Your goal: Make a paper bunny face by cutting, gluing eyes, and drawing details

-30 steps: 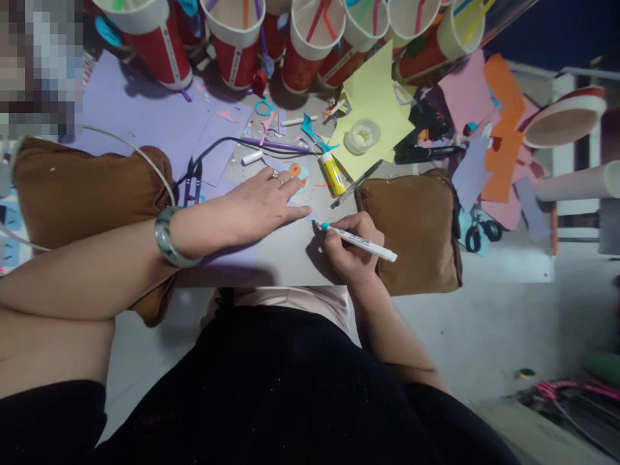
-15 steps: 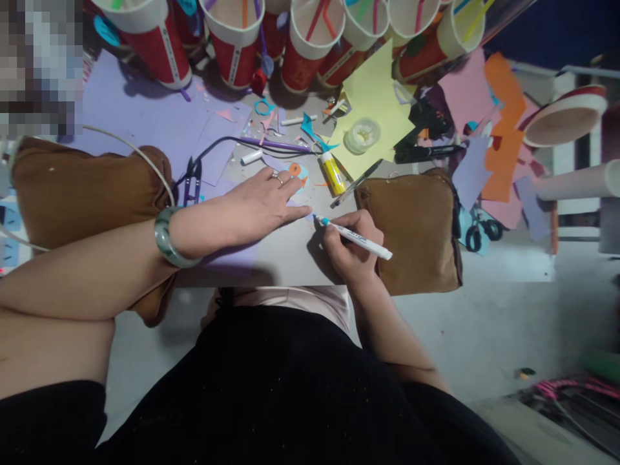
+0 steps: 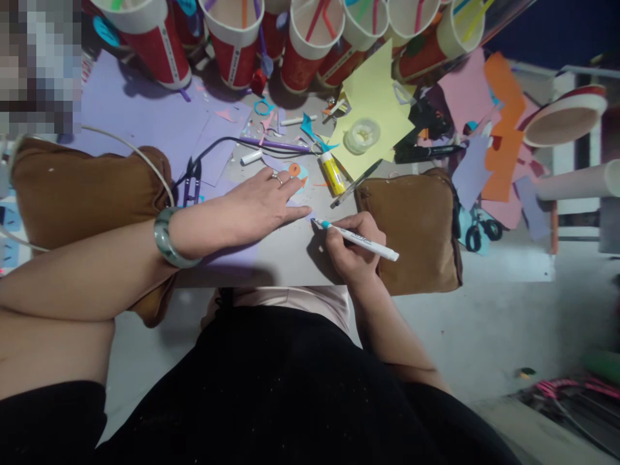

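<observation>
My left hand lies flat with fingers spread, its index fingertip on a small purple paper piece that it mostly covers. A white marker with a blue collar is held in my right hand, its tip pointing at that piece's right edge. Just above the left fingers are a light blue scrap and a small orange paper ring. A yellow glue stick and a dark pen lie between the hands and the yellow paper. A white marker cap rests beyond my left hand.
Red and white cups with straws line the back. Brown cushions stand at the left and right. Purple-handled scissors lie beside my left wrist. Black-handled scissors and coloured paper are at the right, a clear tub on the yellow paper.
The marker in my right hand has shifted slightly right and down, and its tip has moved a little. My left hand has hardly moved.
</observation>
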Demonstrator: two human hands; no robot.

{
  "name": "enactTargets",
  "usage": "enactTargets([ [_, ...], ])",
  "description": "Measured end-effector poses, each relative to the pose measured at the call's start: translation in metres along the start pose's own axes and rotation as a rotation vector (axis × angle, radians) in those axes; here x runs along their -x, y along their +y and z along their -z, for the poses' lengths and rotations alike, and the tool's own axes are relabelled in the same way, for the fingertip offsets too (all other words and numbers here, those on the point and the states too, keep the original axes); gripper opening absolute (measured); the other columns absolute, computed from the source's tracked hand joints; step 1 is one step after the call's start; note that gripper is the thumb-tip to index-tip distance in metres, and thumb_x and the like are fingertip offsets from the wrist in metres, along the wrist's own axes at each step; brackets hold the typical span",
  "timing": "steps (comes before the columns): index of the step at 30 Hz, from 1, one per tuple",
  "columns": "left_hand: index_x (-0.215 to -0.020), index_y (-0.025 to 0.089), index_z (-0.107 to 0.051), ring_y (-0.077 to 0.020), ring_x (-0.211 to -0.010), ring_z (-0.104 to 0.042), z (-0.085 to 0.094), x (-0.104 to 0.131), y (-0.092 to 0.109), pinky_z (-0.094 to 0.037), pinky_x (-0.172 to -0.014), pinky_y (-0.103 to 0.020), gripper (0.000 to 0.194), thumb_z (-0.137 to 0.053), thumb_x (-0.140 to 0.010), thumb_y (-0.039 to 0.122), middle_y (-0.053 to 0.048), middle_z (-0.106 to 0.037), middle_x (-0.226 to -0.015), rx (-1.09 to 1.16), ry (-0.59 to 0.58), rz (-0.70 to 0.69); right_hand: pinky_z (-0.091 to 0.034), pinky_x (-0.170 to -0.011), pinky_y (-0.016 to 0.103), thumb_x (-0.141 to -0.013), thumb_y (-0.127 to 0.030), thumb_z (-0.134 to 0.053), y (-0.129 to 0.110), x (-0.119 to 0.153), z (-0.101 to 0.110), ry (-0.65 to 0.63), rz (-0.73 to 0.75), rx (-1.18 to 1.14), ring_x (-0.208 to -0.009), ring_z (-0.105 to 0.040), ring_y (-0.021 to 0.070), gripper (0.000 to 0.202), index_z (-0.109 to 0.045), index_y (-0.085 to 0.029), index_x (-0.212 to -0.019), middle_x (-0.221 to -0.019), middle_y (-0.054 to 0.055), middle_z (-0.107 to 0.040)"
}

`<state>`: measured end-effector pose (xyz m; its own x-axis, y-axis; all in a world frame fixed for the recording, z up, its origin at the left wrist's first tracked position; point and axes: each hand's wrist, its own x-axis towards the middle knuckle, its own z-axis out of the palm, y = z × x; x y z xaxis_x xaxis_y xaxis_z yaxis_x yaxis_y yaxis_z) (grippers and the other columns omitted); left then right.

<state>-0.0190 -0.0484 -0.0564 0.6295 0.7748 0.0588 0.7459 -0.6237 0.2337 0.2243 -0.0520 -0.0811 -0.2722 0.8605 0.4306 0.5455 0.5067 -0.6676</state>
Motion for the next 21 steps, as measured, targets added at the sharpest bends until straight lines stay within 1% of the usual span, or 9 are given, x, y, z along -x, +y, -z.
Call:
enactTargets([
  [4, -0.135, 0.026, -0.071, -0.0326, -0.134, -0.058, -0.001, 0.000, -0.001, -0.039, -0.113, -0.049, 0.035, -0.047, -0.109, 0.030, -0.016, -0.063, -0.141, 0.047, 0.002, 0.013, -0.049, -0.051, 0.029, -0.087, -0.029, -0.069, 0.000, 0.000, 0.000, -0.014, -0.027, -0.019, -0.051, -0.061, 0.0152, 0.011, -0.061, -0.025, -0.080, -0.065, -0.004, -0.068],
  [7, -0.135, 0.025, -0.070, -0.0327, -0.134, -0.057, -0.001, 0.000, -0.001, -0.040, -0.112, -0.049, 0.036, -0.045, -0.110, 0.030, -0.016, -0.063, -0.138, 0.051, -0.014, -0.002, -0.049, -0.051, 0.029, -0.088, -0.031, -0.070, 0.003, 0.003, -0.001, 0.041, -0.058, -0.062, -0.053, -0.062, 0.0151, 0.012, -0.063, -0.024, -0.082, -0.066, -0.003, -0.068],
  [9, -0.134, 0.023, -0.069, -0.0321, -0.133, -0.058, 0.000, -0.001, -0.002, -0.042, -0.110, -0.048, 0.035, -0.044, -0.110, 0.028, -0.016, -0.063, -0.136, 0.056, -0.018, -0.003, -0.049, -0.051, 0.029, -0.091, -0.032, -0.072, 0.007, 0.005, -0.002, 0.085, -0.095, -0.132, -0.053, -0.060, 0.0142, 0.013, -0.064, -0.024, -0.084, -0.066, -0.004, -0.067],
  [12, -0.129, 0.021, -0.069, -0.0306, -0.129, -0.059, 0.002, -0.002, -0.005, -0.043, -0.108, -0.047, 0.034, -0.042, -0.109, 0.023, -0.016, -0.063, -0.135, 0.068, -0.021, 0.007, -0.047, -0.050, 0.028, -0.095, -0.036, -0.074, 0.011, 0.007, -0.005, 0.102, -0.131, -0.232, -0.052, -0.057, 0.0125, 0.018, -0.064, -0.024, -0.086, -0.065, -0.005, -0.063],
  [16, -0.124, 0.020, -0.070, -0.0293, -0.125, -0.060, 0.006, -0.004, -0.010, -0.045, -0.106, -0.047, 0.034, -0.041, -0.107, 0.018, -0.015, -0.065, -0.129, 0.046, 0.007, 0.003, -0.046, -0.051, 0.028, -0.099, -0.044, -0.071, 0.012, 0.005, -0.007, 0.116, -0.108, -0.250, -0.053, -0.056, 0.0124, 0.026, -0.063, -0.024, -0.085, -0.064, -0.005, -0.060],
  [18, -0.125, 0.018, -0.070, -0.0293, -0.124, -0.062, 0.009, -0.005, -0.013, -0.046, -0.106, -0.047, 0.033, -0.043, -0.106, 0.016, -0.015, -0.066, -0.127, 0.033, 0.024, 0.004, -0.046, -0.052, 0.029, -0.100, -0.047, -0.070, 0.012, 0.004, -0.008, 0.114, -0.096, -0.224, -0.055, -0.057, 0.0127, 0.029, -0.063, -0.024, -0.084, -0.066, -0.004, -0.061],
  [21, -0.130, 0.019, -0.069, -0.0292, -0.124, -0.063, 0.012, -0.005, -0.015, -0.046, -0.107, -0.047, 0.035, -0.046, -0.104, 0.015, -0.015, -0.067, -0.130, 0.033, 0.015, 0.020, -0.048, -0.054, 0.030, -0.101, -0.048, -0.068, 0.014, 0.004, -0.008, 0.119, -0.087, -0.203, -0.057, -0.060, 0.0133, 0.029, -0.064, -0.024, -0.085, -0.070, -0.003, -0.063],
])
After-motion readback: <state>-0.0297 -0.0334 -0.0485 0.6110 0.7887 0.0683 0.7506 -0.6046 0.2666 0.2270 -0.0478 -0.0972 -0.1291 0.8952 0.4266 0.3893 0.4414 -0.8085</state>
